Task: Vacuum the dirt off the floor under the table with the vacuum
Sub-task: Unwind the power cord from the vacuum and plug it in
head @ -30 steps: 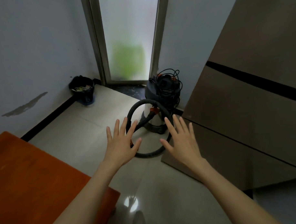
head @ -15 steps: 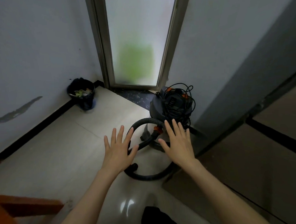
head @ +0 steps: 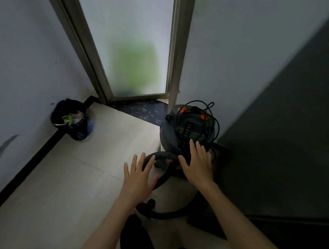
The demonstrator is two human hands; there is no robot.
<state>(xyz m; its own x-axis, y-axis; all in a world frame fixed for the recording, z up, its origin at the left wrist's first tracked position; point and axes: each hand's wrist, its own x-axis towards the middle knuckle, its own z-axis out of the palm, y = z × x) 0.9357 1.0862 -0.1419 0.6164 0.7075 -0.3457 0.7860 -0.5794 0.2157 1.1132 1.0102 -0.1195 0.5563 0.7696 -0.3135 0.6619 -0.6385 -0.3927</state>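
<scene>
Head view: vacuum [head: 187, 131] just beyond 2 flat, empty hands' spread grip.

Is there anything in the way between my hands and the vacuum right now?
Nothing visible blocks them. The right hand is spread open just in front of the vacuum, over its hose. The left hand is open beside the hose loop. Only the vacuum's own coiled cord sits on its lid.

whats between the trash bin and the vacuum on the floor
Only bare floor tile, in the head view: nothing stands between the trash bin by the wall and the vacuum.
</scene>
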